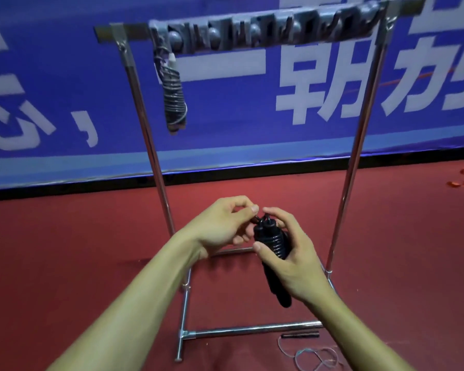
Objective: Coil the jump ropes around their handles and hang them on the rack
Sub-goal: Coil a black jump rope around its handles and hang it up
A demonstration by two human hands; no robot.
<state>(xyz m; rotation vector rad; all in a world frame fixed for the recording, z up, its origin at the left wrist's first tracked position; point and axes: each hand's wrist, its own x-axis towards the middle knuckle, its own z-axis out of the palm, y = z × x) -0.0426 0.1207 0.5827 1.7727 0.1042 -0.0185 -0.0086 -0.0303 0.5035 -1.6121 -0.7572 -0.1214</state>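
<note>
In front of the rack [156, 162], low down between its two uprights, a person holds a black jump rope [272, 242] in both hands. The right hand [292, 259] is wrapped round the paired handles: its fingers curl behind the bundle, the thumb presses on the side of the tight coils, and the forefinger arches over the top. The handle ends stick out below the palm, pointing down towards the rack's base bar. The left hand [223, 226] is closed to a fine pinch, thumb and forefinger tips meeting on a short bit of cord at the top of the handles, while its other fingers are tucked in under the palm.

Up on the rack's hook bar [265, 33], at its left end, a second coiled rope [174, 100] hangs straight down beside the left upright. On the red floor [65, 263] just past the rack's front foot lie a loose dark handle [300, 336] and a thin pale cord [314, 357] in slack loops. A blue banner [65, 76] stands behind the rack.
</note>
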